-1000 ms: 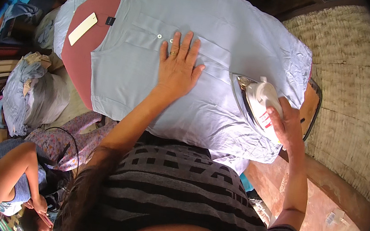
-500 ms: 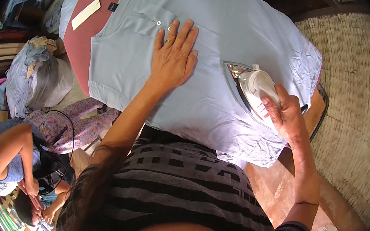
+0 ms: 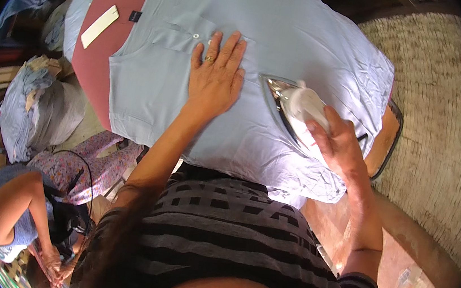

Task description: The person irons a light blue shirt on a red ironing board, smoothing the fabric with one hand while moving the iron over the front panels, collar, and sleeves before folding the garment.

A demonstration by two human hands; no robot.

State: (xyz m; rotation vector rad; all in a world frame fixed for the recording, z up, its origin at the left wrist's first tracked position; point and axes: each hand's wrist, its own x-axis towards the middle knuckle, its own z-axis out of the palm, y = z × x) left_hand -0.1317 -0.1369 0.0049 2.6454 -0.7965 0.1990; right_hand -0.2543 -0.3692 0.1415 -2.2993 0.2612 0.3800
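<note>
A light blue shirt (image 3: pixel 157 87) with a buttoned placket and a dark neck label lies spread over a red-covered ironing board (image 3: pixel 92 74). My left hand (image 3: pixel 215 79) rests flat on the shirt beside the buttons, fingers stretched out, a ring on one finger. In my right hand (image 3: pixel 338 142) is a white clothes iron (image 3: pixel 307 110), its pointed tip toward the upper left and its soleplate against the fabric. Wrinkles show around the iron and along the hem near me. A white paper tag (image 3: pixel 100 27) lies on the red cover above the neckline.
Another person (image 3: pixel 21 205) sits low at the left, hands together. Behind that person stands a plastic bag (image 3: pixel 63 116) beside a heap of blue cloth (image 3: pixel 24 103). A woven wall or mat (image 3: pixel 438 116) is at the right, past the board's brown end (image 3: pixel 385 140).
The iron and my right hand have slid left across the shirt, toward my left hand. My left hand stays flat in nearly the same place. The seated person's hands have lowered.
</note>
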